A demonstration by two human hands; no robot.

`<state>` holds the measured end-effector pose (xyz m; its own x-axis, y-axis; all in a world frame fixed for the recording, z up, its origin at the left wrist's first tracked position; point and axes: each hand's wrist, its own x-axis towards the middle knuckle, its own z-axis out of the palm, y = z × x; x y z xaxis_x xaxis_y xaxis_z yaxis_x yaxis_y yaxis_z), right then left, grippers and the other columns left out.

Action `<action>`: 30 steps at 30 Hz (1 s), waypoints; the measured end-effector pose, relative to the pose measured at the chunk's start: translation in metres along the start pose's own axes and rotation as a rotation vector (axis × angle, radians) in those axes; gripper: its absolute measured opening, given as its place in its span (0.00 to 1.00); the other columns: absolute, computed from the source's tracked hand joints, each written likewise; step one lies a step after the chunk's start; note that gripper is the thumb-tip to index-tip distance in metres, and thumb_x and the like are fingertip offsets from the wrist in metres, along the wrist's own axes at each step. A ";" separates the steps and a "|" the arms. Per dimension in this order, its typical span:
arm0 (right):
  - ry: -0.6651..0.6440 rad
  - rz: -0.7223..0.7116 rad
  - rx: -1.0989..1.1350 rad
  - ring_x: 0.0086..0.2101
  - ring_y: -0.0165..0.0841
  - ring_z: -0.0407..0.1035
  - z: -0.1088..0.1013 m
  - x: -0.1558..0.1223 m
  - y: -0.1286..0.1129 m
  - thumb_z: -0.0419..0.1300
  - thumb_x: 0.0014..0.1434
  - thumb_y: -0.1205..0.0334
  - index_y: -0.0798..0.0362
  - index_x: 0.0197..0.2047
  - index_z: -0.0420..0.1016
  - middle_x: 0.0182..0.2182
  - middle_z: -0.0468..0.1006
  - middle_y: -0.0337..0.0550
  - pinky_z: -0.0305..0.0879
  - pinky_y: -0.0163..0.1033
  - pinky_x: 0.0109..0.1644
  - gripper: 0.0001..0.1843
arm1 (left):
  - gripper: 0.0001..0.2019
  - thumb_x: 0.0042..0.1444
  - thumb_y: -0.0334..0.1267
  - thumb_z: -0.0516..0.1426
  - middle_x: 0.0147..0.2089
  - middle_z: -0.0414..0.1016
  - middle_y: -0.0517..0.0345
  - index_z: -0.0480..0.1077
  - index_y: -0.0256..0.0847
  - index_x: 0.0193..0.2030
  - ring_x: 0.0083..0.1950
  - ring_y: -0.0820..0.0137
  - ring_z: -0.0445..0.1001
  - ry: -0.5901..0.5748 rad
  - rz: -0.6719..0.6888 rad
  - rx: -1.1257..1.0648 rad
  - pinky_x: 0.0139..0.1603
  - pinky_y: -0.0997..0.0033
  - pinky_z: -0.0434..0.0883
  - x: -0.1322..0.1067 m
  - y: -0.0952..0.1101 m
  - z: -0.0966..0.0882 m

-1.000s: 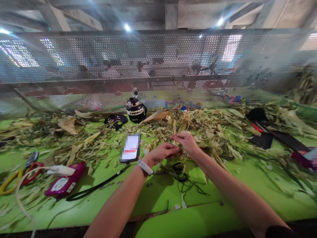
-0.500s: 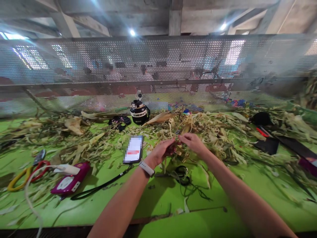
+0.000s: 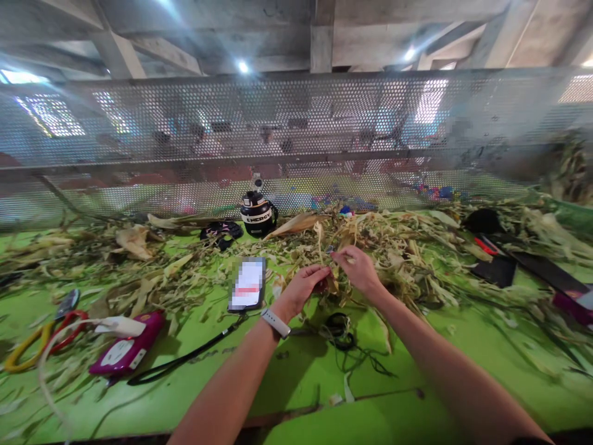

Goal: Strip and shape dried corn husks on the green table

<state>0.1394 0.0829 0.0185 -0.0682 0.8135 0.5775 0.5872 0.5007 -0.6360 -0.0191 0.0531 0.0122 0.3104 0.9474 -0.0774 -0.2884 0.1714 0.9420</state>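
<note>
My left hand (image 3: 303, 285), with a pale watch strap at the wrist, is closed in a pinch. A tan strip of dried corn husk (image 3: 333, 282) shows at its fingertips. To the right and slightly farther off, my right hand (image 3: 357, 267) has its thumb and fingers pressed together. What lies between them is too small to make out; a small shiny piece (image 3: 330, 249) shows beside the fingertips. Loose husk shreds (image 3: 393, 247) surround both hands. Below them lies a bundle of dark cord (image 3: 341, 330) on the green table (image 3: 296, 395).
A phone (image 3: 248, 284) with a black strap lies left of my hands. Farther left are a purple device (image 3: 127, 349) with a white plug and scissors (image 3: 28, 346) with yellow and red handles. A black bottle (image 3: 257, 213) stands before a perforated metal screen (image 3: 296, 111). Black items (image 3: 493, 272) lie at right.
My hands have drawn slightly apart, the left fingertips lower than the right. The husk strip shows more clearly between them. The whole view has shifted slightly.
</note>
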 end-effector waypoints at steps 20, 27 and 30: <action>-0.327 -0.269 -0.049 0.26 0.30 0.60 0.007 -0.013 -0.016 0.47 0.61 0.61 0.53 0.19 0.62 0.20 0.64 0.39 0.56 0.35 0.33 0.19 | 0.16 0.36 0.43 0.67 0.24 0.67 0.65 0.70 0.36 0.28 0.23 0.82 0.60 0.179 0.077 -0.094 0.22 0.82 0.56 0.010 -0.005 -0.010; -0.362 -0.228 -0.045 0.27 0.29 0.61 0.003 -0.011 -0.017 0.47 0.62 0.59 0.53 0.20 0.64 0.20 0.65 0.39 0.56 0.34 0.33 0.19 | 0.16 0.34 0.43 0.67 0.19 0.62 0.68 0.70 0.36 0.25 0.18 0.84 0.54 0.191 0.059 -0.117 0.19 0.81 0.50 0.011 0.000 -0.016; -0.331 -0.189 -0.098 0.27 0.30 0.62 0.004 -0.009 -0.009 0.48 0.62 0.58 0.53 0.22 0.66 0.21 0.68 0.39 0.57 0.34 0.34 0.19 | 0.14 0.37 0.43 0.67 0.23 0.69 0.63 0.74 0.37 0.29 0.22 0.81 0.62 0.161 0.026 -0.148 0.21 0.80 0.56 0.009 0.004 -0.017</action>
<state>0.1318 0.0718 0.0169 -0.4298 0.7690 0.4733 0.6127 0.6334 -0.4726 -0.0334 0.0667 0.0098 0.1556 0.9810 -0.1163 -0.4283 0.1731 0.8869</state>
